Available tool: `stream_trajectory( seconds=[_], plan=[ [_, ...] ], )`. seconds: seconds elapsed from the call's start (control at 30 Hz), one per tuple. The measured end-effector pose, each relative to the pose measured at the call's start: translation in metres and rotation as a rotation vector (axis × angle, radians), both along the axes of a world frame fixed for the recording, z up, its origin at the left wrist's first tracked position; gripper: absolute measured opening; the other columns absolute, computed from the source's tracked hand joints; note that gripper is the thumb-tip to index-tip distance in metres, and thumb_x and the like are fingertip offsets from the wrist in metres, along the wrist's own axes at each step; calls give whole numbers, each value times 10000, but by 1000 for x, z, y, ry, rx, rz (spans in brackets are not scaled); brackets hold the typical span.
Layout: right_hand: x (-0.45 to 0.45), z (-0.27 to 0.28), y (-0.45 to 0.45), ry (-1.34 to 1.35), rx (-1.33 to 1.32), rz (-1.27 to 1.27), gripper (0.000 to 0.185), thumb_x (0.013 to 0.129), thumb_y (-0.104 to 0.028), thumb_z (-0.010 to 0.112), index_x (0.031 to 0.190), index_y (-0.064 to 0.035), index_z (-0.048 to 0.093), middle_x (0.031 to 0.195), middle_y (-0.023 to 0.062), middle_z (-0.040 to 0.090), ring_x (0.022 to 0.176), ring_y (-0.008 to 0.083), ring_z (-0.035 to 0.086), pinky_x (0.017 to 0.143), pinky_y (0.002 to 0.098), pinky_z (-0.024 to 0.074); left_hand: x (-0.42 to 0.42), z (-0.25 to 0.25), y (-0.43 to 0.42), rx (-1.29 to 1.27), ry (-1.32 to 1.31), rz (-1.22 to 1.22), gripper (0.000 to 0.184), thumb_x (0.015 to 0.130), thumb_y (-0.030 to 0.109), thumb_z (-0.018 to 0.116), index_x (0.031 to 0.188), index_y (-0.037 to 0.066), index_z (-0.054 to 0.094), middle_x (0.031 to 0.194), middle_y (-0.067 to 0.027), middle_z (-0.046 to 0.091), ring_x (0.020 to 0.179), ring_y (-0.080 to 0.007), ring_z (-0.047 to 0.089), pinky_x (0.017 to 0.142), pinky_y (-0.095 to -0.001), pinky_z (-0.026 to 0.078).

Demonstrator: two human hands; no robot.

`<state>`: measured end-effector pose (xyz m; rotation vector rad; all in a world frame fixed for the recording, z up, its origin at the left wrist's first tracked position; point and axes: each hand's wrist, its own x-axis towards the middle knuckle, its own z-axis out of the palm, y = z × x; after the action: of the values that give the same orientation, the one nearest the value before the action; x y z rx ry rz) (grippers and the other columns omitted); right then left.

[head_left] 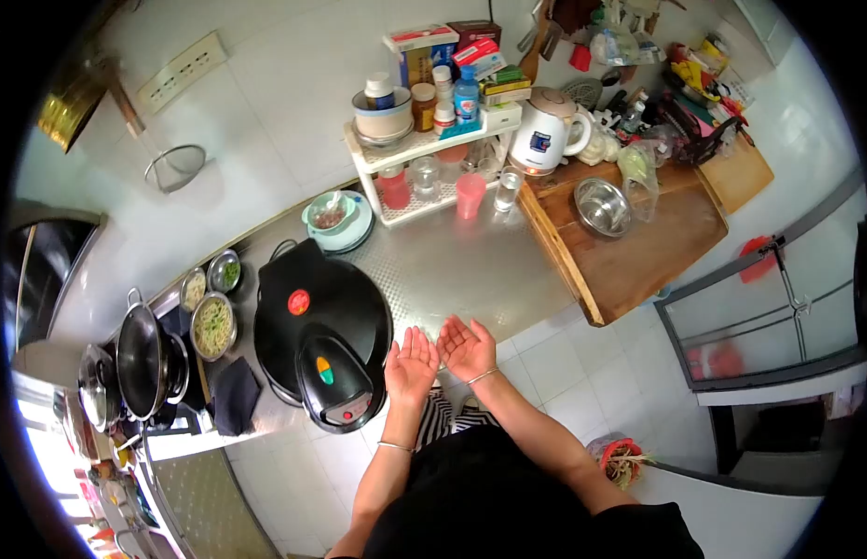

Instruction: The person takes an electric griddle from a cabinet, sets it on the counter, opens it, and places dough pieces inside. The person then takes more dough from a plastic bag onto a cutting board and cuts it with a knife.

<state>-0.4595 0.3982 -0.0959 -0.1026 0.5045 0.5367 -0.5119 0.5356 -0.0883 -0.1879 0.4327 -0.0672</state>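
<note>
My left hand (413, 366) is palm up with its fingers stretched out, holding nothing. Beside it, my right hand (467, 348) also lies palm up, fingers loosely spread and nothing in it. Both hover in front of the steel counter (452, 270), side by side, and each wrist wears a bangle. Closest to my left hand is a black electric griddle (284, 345) with its lid down. Past it stand a bowl of pale shredded food (213, 326), a bowl of chopped greens (230, 272) and a third small bowl (193, 289). A green bowl (329, 214) rests on plates behind the griddle.
A wok (143, 359) sits on the stove at left. A white rack (377, 191) carries bottles and boxes. To the right are an electric kettle (545, 135), a wooden board (638, 270) and a metal bowl (603, 207). A red bin (620, 461) stands on the floor.
</note>
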Motion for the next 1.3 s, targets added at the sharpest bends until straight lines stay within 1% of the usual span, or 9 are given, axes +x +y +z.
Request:
stream_trajectory(
  seconds=[0.1,0.17,0.27,0.3,0.53,0.77,1.03,1.17,1.3],
  plan=[
    [11,-6,1,24,-17,-50,309,847,-295,550,988,-30,620,978,88,650,922,237,600,858,378,471,22,-12,-6,41,-5,-111,263,918,194,493,1161,99,529,1147,-38,592,1056,-182,556,940,-392,423],
    [25,-14,-6,24,-71,-76,290,845,-291,554,956,-34,627,965,88,653,908,235,601,848,376,473,43,-14,-11,45,51,-178,215,937,164,456,1085,72,582,1046,-44,640,1006,-173,588,916,-379,441],
    [44,-5,-29,49,-99,-148,245,843,-284,563,822,-49,630,922,82,655,875,229,605,815,365,481,74,-14,-25,151,141,-301,153,932,140,494,1015,98,615,846,-4,653,802,-126,618,787,-303,500],
    [42,-5,-38,83,-100,-185,246,843,-282,567,761,-57,625,896,74,655,859,224,606,801,362,484,80,-16,-31,151,152,-327,153,932,140,494,1015,98,615,846,-4,653,802,-126,618,787,-303,500],
    [68,2,-104,33,-119,-307,278,840,-252,576,607,-103,551,707,40,627,715,196,594,747,354,485,129,-6,-99,148,79,-453,116,931,224,522,962,135,590,685,58,559,715,-85,582,727,-270,508],
    [101,5,-215,13,-10,-311,352,849,-268,565,549,-163,414,544,-19,469,582,159,516,648,325,451,156,-2,-208,73,119,-540,93,914,186,546,938,117,604,524,70,462,652,-92,585,697,-263,515],
    [115,8,-383,27,-109,-312,373,850,-279,577,542,-175,395,528,-45,412,558,128,490,627,304,439,172,-2,-376,29,26,-524,115,891,124,542,935,83,640,530,64,505,656,-108,606,739,-282,513],
    [130,17,-438,84,-183,-342,248,846,-270,592,659,-149,481,625,-26,482,604,136,504,632,318,465,185,-1,-426,52,-8,-494,154,891,130,528,993,83,634,681,46,599,736,-127,622,771,-306,508],
    [159,2,-476,73,-136,-327,202,842,-254,594,696,-139,516,664,-19,522,634,141,521,654,316,472,215,12,-459,259,27,-474,187,892,158,536,1058,97,598,883,12,645,861,-148,618,813,-317,492]
  ],
)
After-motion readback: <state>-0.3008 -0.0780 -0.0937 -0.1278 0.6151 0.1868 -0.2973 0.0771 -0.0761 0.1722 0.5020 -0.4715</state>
